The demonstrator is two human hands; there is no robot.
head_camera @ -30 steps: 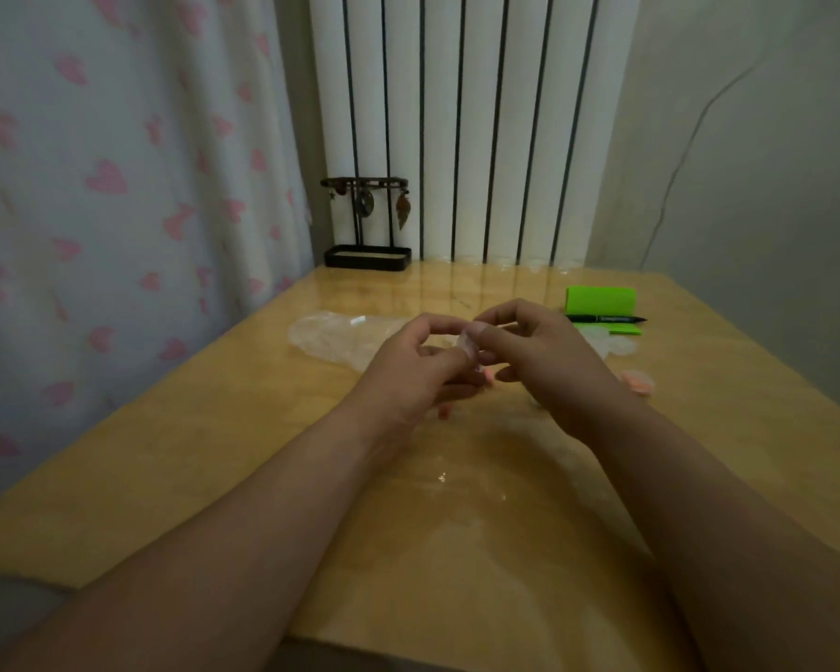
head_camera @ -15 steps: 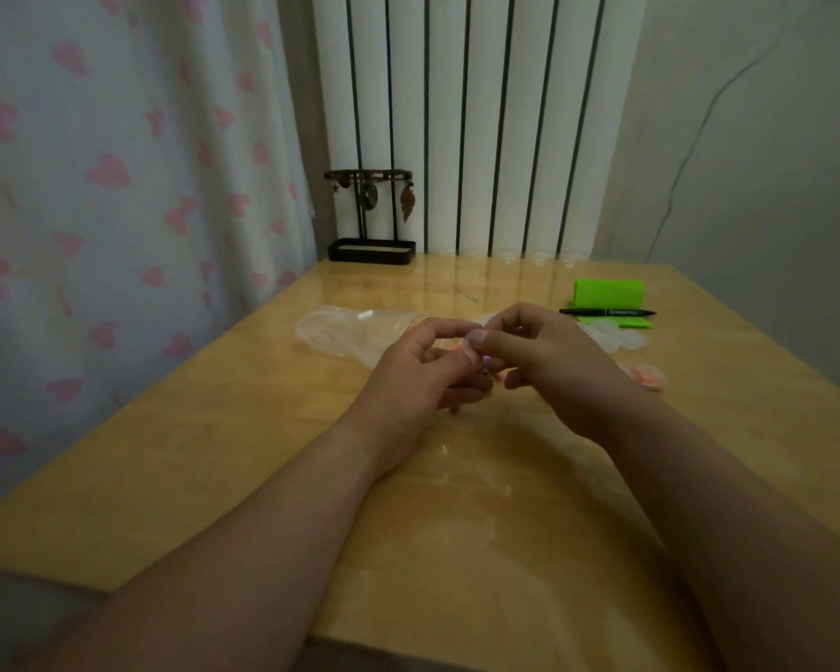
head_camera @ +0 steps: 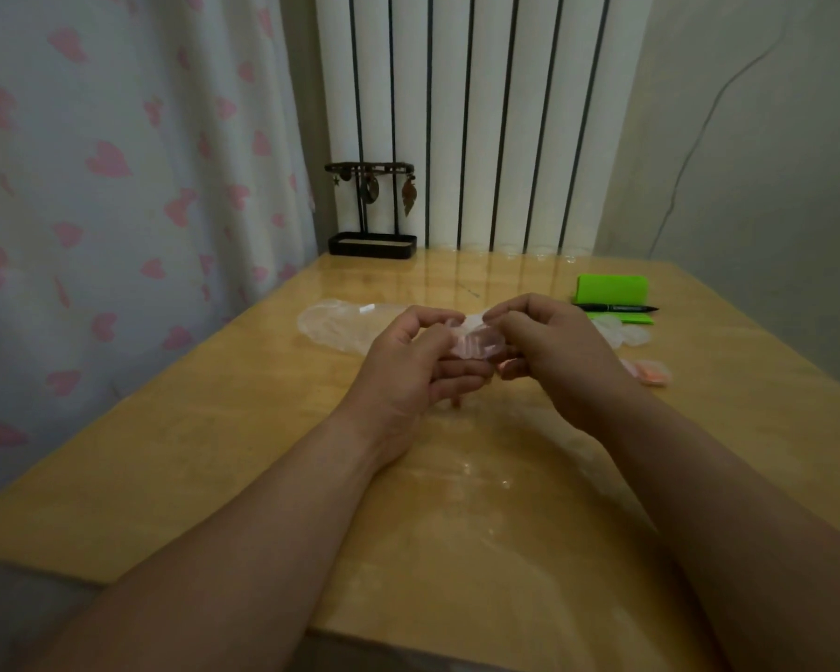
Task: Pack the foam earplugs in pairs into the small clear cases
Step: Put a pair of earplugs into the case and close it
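Wooden table [head_camera: 214, 429], head view: I see my left hand [head_camera: 408, 366] and right hand [head_camera: 558, 351] both pinching one clear case [head_camera: 493, 339] between them, its long axis running hand to hand, pink earplugs [head_camera: 471, 346] inside.

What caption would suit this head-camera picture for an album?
The left hand and right hand pinch a small clear case, pink inside, above the wooden table; a green pad lies beyond.
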